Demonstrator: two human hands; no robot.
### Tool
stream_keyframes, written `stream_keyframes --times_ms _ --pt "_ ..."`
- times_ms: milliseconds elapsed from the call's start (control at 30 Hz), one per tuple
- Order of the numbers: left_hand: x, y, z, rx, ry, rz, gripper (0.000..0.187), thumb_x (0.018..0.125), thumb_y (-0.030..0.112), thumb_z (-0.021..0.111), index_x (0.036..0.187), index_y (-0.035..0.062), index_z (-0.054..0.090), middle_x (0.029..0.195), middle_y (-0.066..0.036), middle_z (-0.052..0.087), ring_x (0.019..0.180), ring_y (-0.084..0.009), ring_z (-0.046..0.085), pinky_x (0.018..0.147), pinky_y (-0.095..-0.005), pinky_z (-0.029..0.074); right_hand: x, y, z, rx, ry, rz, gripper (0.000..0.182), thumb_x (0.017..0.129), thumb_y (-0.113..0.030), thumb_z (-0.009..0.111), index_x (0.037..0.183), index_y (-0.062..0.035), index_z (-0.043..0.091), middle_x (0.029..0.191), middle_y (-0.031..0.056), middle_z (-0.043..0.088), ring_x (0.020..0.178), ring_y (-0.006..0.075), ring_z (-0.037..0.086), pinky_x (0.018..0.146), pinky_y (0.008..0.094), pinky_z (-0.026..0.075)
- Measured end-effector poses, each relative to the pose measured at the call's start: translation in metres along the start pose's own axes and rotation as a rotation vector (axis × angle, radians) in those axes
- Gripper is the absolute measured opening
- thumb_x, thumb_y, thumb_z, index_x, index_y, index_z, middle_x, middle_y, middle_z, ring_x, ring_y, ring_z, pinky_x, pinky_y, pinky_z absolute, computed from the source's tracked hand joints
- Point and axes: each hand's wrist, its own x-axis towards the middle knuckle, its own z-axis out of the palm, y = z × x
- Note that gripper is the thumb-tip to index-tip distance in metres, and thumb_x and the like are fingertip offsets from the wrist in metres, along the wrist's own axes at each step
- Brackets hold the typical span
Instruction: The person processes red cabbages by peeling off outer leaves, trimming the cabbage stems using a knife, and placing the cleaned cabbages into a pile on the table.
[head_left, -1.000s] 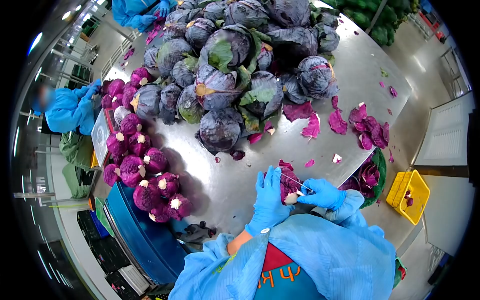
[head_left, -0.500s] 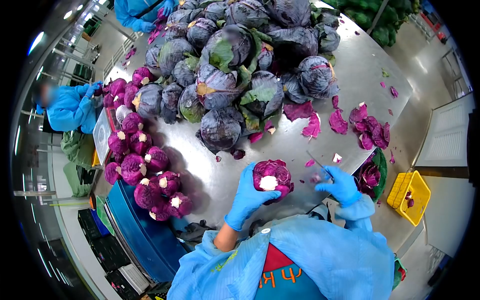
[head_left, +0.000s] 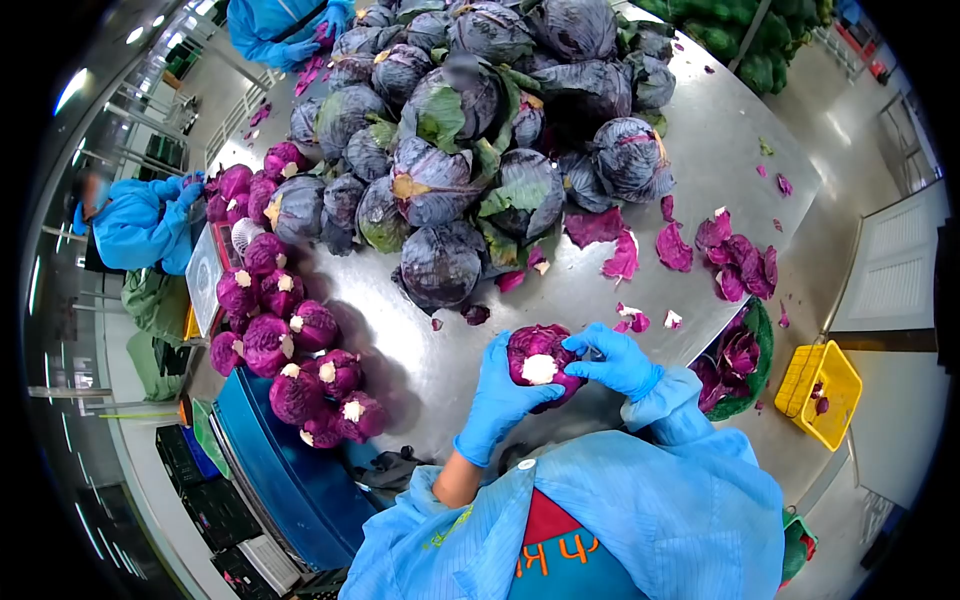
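Note:
My left hand, in a blue glove, cups a trimmed red cabbage from below, its white cut stem facing me. My right hand, also gloved, presses against the cabbage's right side with curled fingers. It was gripping a knife a moment ago; only a dark sliver shows between hand and cabbage now. Both hands hover over the near edge of the steel table.
A big pile of untrimmed cabbages fills the table's far half. Trimmed heads line the left edge above a blue bin. Loose leaves lie at right, near a scrap basket and a yellow crate. People in blue work at left and top.
My right hand swung out to the right with the knife, then came back against the cabbage. My left hand turned the cabbage stem-up. A fresh leaf scrap lies on the table.

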Motion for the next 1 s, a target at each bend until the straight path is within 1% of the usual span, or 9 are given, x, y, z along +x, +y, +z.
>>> stream_keyframes --times_ms 100,133,200,233,500,667,833,867,1000 --pt "0.004 0.028 -0.010 -0.078 -0.105 0.058 0.087 0.057 0.029 0.092 0.125 -0.0045 0.049 0.121 -0.016 0.053 0.117 -0.0231 0.053 0.101 -0.0363 0.043 0.001 -0.016 0.002 -0.664 0.025 -0.335 0.031 0.083 -0.028 0.069 0.109 -0.0139 0.064 0.083 0.0061 0.059 0.070 0.0263 0.062 0.055 0.0367 0.051" --pt "0.002 0.036 -0.007 -0.189 -0.025 0.136 0.060 0.060 0.021 0.087 0.108 -0.0015 0.060 0.102 -0.013 0.064 0.100 -0.0246 0.062 0.093 -0.0380 0.048 -0.005 -0.021 0.007 -0.743 0.045 -0.249 0.025 0.083 -0.026 0.065 0.106 -0.0166 0.063 0.082 0.0064 0.061 0.072 0.0276 0.064 0.055 0.0387 0.051" --pt "0.011 0.044 -0.008 -0.212 -0.062 0.129 0.057 0.059 0.016 0.087 0.107 -0.0014 0.061 0.103 -0.012 0.067 0.093 -0.0203 0.064 0.085 -0.0346 0.052 -0.004 0.008 0.020 -0.592 0.151 -0.254 0.022 0.084 -0.027 0.063 0.104 -0.0172 0.063 0.085 0.0074 0.063 0.073 0.0295 0.065 0.057 0.0415 0.052" --pt "0.012 0.025 -0.005 -0.309 -0.131 0.083 0.067 0.059 0.015 0.089 0.116 -0.0031 0.057 0.107 -0.012 0.066 0.095 -0.0201 0.064 0.086 -0.0337 0.053 -0.007 -0.002 0.017 -0.560 0.199 -0.252 0.025 0.083 -0.028 0.065 0.105 -0.0166 0.063 0.085 0.0082 0.062 0.075 0.0291 0.065 0.060 0.0402 0.052" --pt "0.013 0.033 -0.001 -0.137 -0.093 0.045 0.065 0.053 0.022 0.092 0.104 -0.0037 0.060 0.103 -0.016 0.066 0.091 -0.0216 0.065 0.078 -0.0337 0.055 0.006 0.010 -0.018 0.018 -0.187 0.167 0.042 0.084 -0.045 0.072 0.107 -0.0108 0.063 0.084 0.0051 0.063 0.072 0.0147 0.061 0.066 0.0301 0.049" --pt "0.007 0.026 -0.009 -0.389 -0.149 -0.009 0.067 0.057 0.013 0.090 0.113 -0.0022 0.058 0.107 -0.013 0.065 0.095 -0.0208 0.064 0.085 -0.0329 0.054 -0.013 0.008 -0.017 -0.282 -0.060 0.117 0.036 0.086 -0.042 0.064 0.102 -0.0101 0.060 0.085 0.0125 0.065 0.072 0.0282 0.064 0.067 0.0379 0.050" --pt "-0.001 -0.045 -0.036 -0.635 -0.157 -0.053 0.078 0.064 0.009 0.084 0.132 -0.0016 0.046 0.124 -0.012 0.059 0.110 -0.0239 0.059 0.097 -0.0361 0.048 -0.039 0.036 -0.030 -0.307 0.232 0.323 0.034 0.085 -0.038 0.065 0.100 -0.0071 0.060 0.083 0.0144 0.065 0.075 0.0271 0.065 0.070 0.0374 0.052" --pt "-0.003 -0.062 -0.040 -0.646 -0.182 0.007 0.085 0.063 0.013 0.085 0.135 -0.0015 0.043 0.126 -0.012 0.057 0.114 -0.0253 0.057 0.100 -0.0381 0.046 -0.037 0.044 -0.025 -0.243 0.427 0.223 0.034 0.084 -0.036 0.065 0.100 -0.0069 0.061 0.083 0.0156 0.065 0.077 0.0295 0.067 0.072 0.0385 0.053" --pt "-0.035 -0.054 -0.051 -0.638 -0.183 -0.145 0.105 0.058 0.008 0.089 0.146 0.0044 0.032 0.141 -0.011 0.045 0.127 -0.0244 0.047 0.106 -0.0382 0.041 -0.011 0.045 -0.024 -0.483 0.551 0.238 0.023 0.084 -0.029 0.066 0.092 -0.0084 0.058 0.083 0.0163 0.066 0.076 0.0359 0.066 0.068 0.0453 0.052"
